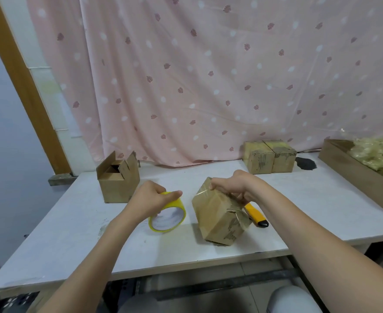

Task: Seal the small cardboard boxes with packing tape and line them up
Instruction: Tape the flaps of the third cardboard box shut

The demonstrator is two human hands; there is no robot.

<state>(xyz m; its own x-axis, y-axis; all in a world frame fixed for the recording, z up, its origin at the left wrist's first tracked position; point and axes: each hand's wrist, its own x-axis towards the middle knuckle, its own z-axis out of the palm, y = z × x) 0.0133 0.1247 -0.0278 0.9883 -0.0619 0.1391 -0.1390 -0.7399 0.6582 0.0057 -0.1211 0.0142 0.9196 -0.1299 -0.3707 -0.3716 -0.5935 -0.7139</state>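
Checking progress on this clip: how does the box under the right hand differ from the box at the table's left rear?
The box under the right hand is closed, with shiny tape over it; the left rear box has its flaps standing open, untaped. The first sits tilted on an edge, gripped by the right hand; the other stands flat, untouched. Both are small brown cardboard boxes.

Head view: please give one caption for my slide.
Left hand grips tape roll; right hand steadies tilted box.

White bench (77, 240), pink leaf-print curtain (208, 75) hanging behind its far edge, yellow utility knife (255, 215) near the middle, long cardboard tray (353, 172) of pale crinkled filling (376, 154) along the right edge, dark stain (305, 164) beside it
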